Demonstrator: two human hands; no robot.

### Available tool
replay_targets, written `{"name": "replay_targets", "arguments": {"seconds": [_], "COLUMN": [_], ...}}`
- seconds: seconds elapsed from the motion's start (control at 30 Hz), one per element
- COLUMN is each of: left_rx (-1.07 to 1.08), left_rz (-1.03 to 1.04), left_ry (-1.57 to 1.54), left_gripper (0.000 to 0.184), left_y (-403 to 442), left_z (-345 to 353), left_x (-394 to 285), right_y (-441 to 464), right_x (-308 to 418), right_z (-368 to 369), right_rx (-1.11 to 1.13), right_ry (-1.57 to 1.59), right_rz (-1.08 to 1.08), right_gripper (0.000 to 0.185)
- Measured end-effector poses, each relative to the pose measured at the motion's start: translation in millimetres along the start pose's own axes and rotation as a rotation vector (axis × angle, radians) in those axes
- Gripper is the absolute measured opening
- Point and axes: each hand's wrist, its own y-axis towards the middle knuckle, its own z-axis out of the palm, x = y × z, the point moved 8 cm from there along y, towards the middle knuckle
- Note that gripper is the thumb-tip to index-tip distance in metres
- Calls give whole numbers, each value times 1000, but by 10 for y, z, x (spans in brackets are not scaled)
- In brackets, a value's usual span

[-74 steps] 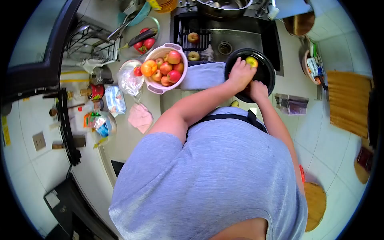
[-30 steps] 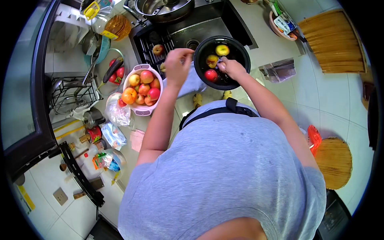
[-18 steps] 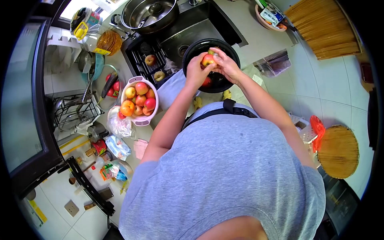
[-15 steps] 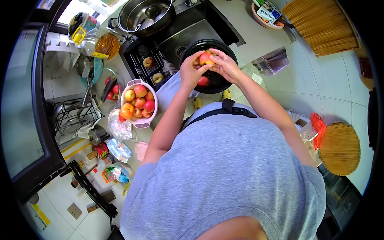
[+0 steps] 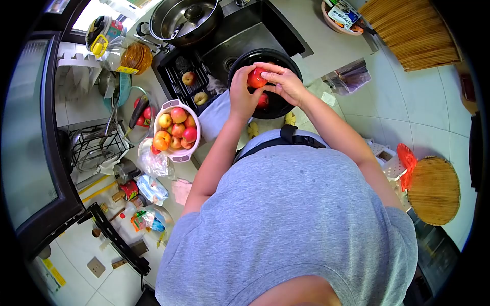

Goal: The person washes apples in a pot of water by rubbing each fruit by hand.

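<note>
The left hand [image 5: 242,93] and right hand [image 5: 287,85] close together around a red apple [image 5: 256,77], thumbs and fingers of both on it, over the mouth of the black basin. The dark sink [image 5: 255,41] is the largest container; at its left a slatted rack [image 5: 176,90] bears two pieces of fruit [image 5: 189,78]. The black basin [image 5: 293,65] overlaps the sink's near edge and contains a second red fruit [image 5: 263,101]. Beyond, a steel pot [image 5: 204,34] has a black knob showing at its middle. Left of the basin, the pink colander [image 5: 179,158] is heaped with red and yellow apples [image 5: 177,129] plus one orange fruit [image 5: 162,140]. Beside it, a clear bowl [image 5: 143,90] contains a dark eggplant [image 5: 137,113] and red produce.
</note>
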Motion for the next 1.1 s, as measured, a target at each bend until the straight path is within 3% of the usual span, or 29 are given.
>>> {"name": "replay_targets", "arguments": {"seconds": [0.07, 0.4, 0.5, 0.6, 0.63, 0.7, 0.73, 0.77, 0.87, 0.97, 1.1], "left_rx": [8, 7, 56, 43, 76, 113, 261, 409, 299, 253, 202], "left_rz": [157, 63, 47, 21, -48, -120, -168, -217, -170, -165, -86], "left_ry": [172, 198, 183, 145, 175, 204, 273, 342, 334, 332, 294], "left_gripper": [63, 58, 59, 57, 52, 46, 40, 34, 27, 25, 25], "left_y": [-8, -44, -39, -103, -146, -179, -191, -237, -263, -265, -262], "left_z": [-33, 64, 118, 191, 251, 281, 348, 414, 365, 324, 271], "left_x": [-161, -115, -31, 162, 313, 415, 423, 429, 409, 433, 453], "right_y": [7, 76, 59, 151, 148, 97, 54, 75, 190, 361, 439], "right_x": [6, -105, -125, -184, -205, -111, -156, -206, -336, -513, -431], "right_z": [35, -143, -149, -458, -499, -415, -358, -358, -352, -564, -657], "right_rx": [32, -47, -33, -168, -169, -220, -257, -256, -307, -322, -234], "right_ry": [2, -121, 11, -502, -505, -1627, -1766, -1766, -2112, -2137, -1988], "right_rz": [31, 83, 92, -24, -27, -230, -309, -307, -235, -52, -66], "right_gripper": [41, 41, 38, 42, 42, 44, 38, 38, 22, 22, 22]}}
